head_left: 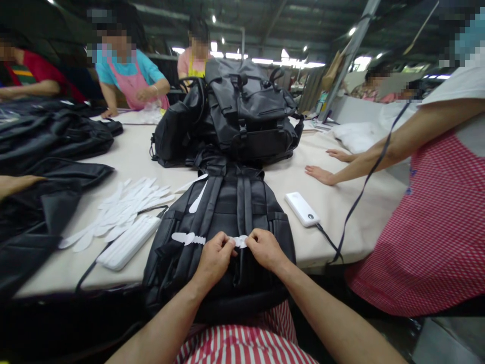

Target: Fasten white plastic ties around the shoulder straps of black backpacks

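A black backpack (225,217) lies at the table's front edge, straps facing up. Over its lower part, my left hand (216,255) and my right hand (267,250) pinch a short white strip (240,241) between them, one at each end. The fingertips hide its ends and whatever lies just beneath. Left of my left hand, a white tag with a notched, wavy neck (185,237) rests on the backpack. A similar white tag (197,198) lies farther up, beside a shoulder strap.
Loose white tags (129,207) are heaped left of the backpack, near a long white case (129,242). More black bags (242,111) stand behind. At right are a white power bank (302,208) with a cable and a co-worker's hands (322,174). Other people work around the table (273,177).
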Demonstrator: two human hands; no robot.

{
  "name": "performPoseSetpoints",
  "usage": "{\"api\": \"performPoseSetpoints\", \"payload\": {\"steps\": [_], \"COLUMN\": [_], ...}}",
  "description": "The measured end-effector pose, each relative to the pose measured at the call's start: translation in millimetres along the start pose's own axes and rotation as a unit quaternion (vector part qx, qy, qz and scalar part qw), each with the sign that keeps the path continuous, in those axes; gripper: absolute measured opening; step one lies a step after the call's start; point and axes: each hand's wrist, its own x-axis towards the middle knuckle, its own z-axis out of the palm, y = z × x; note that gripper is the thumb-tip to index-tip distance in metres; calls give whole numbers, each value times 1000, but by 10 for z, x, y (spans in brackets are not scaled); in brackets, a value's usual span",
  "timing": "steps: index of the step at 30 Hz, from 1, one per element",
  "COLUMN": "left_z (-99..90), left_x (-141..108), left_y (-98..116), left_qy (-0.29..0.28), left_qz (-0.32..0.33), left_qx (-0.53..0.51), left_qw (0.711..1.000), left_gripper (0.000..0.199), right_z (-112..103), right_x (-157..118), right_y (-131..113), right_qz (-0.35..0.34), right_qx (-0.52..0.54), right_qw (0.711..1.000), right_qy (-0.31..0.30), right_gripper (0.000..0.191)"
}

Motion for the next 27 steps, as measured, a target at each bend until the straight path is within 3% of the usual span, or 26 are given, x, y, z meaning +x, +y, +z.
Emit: {"api": "performPoseSetpoints", "payload": {"steps": [4,8,11,15,22,27], "left_z": [-5,-15,-24,-31,-28,44], "left_x": [-107,-190,-165,-72,45,42], "left_y": [91,144,97,2,52,61], "left_qy": [33,32,48,58,-30,1], "left_qz": [78,90,101,23,-117,-155], "left_qx": [39,-4,-4,-75,-212,-282], "left_qw": [996,995,994,995,970,947], "left_gripper": [18,14,16,22,19,20], "right_z": [-7,-23,-17,1,-13,-24], "right_x": [34,12,-16,-40,-61,-43], "right_y": [24,24,2,-23,-6,7], "right_qz": [31,17,48,17,-100,-76], "right_qx": [45,51,89,72,20,-1], "right_qw": [998,999,995,997,994,997], "right_qy": [-10,0,5,34,30,13], "right_gripper": [17,16,17,17,20,20]}}
